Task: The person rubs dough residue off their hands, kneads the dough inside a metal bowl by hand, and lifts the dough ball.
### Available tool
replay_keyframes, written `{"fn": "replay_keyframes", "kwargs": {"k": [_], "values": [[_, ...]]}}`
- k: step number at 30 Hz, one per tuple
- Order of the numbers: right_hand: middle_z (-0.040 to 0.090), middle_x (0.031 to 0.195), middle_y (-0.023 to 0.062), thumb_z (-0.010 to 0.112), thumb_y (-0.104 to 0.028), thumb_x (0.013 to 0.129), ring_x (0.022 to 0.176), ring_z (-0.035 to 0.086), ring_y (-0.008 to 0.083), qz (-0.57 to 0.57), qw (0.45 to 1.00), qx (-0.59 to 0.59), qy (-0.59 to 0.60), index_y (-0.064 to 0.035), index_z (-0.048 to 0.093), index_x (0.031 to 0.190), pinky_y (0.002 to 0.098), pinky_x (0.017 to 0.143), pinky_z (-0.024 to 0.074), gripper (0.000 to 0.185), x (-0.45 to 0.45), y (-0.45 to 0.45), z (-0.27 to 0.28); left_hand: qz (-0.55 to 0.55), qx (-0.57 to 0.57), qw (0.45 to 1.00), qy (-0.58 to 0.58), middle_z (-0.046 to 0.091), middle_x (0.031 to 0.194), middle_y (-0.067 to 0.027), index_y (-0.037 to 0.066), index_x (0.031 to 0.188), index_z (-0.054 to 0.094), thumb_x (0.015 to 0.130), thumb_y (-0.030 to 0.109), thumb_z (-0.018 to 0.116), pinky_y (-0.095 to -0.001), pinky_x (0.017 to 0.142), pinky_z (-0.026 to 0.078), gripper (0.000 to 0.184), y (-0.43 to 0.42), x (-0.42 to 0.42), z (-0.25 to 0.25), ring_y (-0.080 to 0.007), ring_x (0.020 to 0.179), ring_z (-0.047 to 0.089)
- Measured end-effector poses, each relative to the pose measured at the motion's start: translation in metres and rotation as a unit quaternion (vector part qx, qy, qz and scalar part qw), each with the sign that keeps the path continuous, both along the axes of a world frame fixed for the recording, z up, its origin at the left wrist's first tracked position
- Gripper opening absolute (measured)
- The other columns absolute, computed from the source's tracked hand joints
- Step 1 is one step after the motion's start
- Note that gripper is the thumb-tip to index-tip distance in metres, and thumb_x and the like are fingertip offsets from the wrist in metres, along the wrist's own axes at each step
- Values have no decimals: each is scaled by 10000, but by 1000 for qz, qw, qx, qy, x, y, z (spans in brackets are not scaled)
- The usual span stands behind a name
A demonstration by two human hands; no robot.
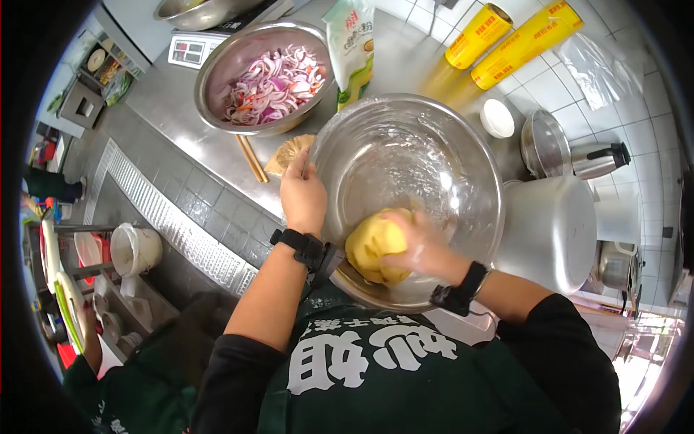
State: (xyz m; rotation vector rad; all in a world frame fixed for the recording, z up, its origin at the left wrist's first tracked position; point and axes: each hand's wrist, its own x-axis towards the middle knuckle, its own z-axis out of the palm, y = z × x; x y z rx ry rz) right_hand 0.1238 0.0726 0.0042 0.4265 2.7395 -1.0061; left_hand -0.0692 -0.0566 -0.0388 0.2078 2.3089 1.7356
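Observation:
A large steel mixing bowl (434,119) stands in front of me on the counter, its inner wall smeared with a wet-looking film. Low in it, toward my body, lies a lump of yellow dough (372,246). My right hand (421,244) is on the dough's right side with its fingers curled over it, a little blurred. At the bowl's left rim, my left hand (303,195) grips the edge, its fingers partly hidden. Just past those fingertips is a brown, crumpled paper-like piece (289,153).
A steel bowl of sliced onions (278,83) stands behind left, chopsticks (251,158) below it. Beyond my bowl are a printed bag (350,50), yellow boxes (478,36) and a white cup (497,118). A big metal pot (553,235) sits close right. Another person (134,390) is at lower left.

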Motion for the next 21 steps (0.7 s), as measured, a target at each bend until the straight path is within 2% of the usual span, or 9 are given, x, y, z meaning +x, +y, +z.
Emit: {"fn": "replay_keyframes", "kwargs": {"k": [3,6,9,13,16,18,19,20,21], "values": [[469,1025,199,690,-212,716,896,547,399,125,980,130,87,-222,505,1246,473,763,492,562,-18,-43,-10,-7,-2,1000,-11,610,1192,-220,-8,1246,558,913,35,501,-326,907,458,341,9,-3,1,-288,1093,604],[459,994,196,665,-235,726,867,554,388,172,968,164,84,-240,540,1232,460,715,513,522,-30,-57,-52,-18,16,1000,-5,605,1202,-219,-14,1252,550,911,29,498,-321,924,449,348,8,-3,-8,-289,1111,595],[455,978,190,647,-246,741,854,553,392,201,967,123,92,-237,542,1228,459,707,512,498,-41,-41,-68,-30,24,999,0,596,1218,-219,-19,1256,545,911,25,498,-319,944,438,351,4,-4,-9,-284,1137,580],[463,1024,165,652,-187,736,906,551,395,166,986,5,-19,-223,534,1213,452,787,491,493,-61,-22,-36,-33,-16,999,-18,591,1226,-220,-26,1260,538,911,22,495,-322,965,426,355,3,-2,11,-285,1162,565],[497,1096,147,693,-148,738,977,560,349,126,986,-41,96,-200,526,1179,428,847,471,474,-40,16,-36,-22,-1,997,69,602,1198,-232,-6,1264,542,911,17,493,-339,942,443,358,4,3,-12,-301,1129,585],[533,1126,161,728,-150,723,1007,562,342,48,976,-98,190,-149,517,1166,391,881,452,490,-16,52,-29,-23,0,999,48,598,1200,-236,-5,1265,541,912,15,492,-342,939,446,358,4,1,-9,-308,1129,584],[520,1192,135,709,-91,772,1122,518,253,-37,991,-121,53,-98,475,1206,351,979,393,494,-4,73,-9,-21,-1,999,35,597,1201,-238,-5,1266,540,912,15,492,-344,937,447,358,4,3,-7,-311,1129,584],[547,1180,179,714,-133,776,1127,528,302,-42,995,-64,68,-73,454,1234,379,975,404,530,8,97,-13,-25,5,999,24,593,1208,-237,-10,1264,539,912,14,493,-344,939,446,356,3,4,-5,-310,1134,581],[562,1168,206,717,-190,773,1069,557,345,-56,998,9,20,-77,451,1253,413,935,426,561,22,122,-16,-30,9,999,15,589,1215,-236,-16,1263,537,912,13,493,-344,941,445,354,4,4,-2,-310,1138,578]]}}
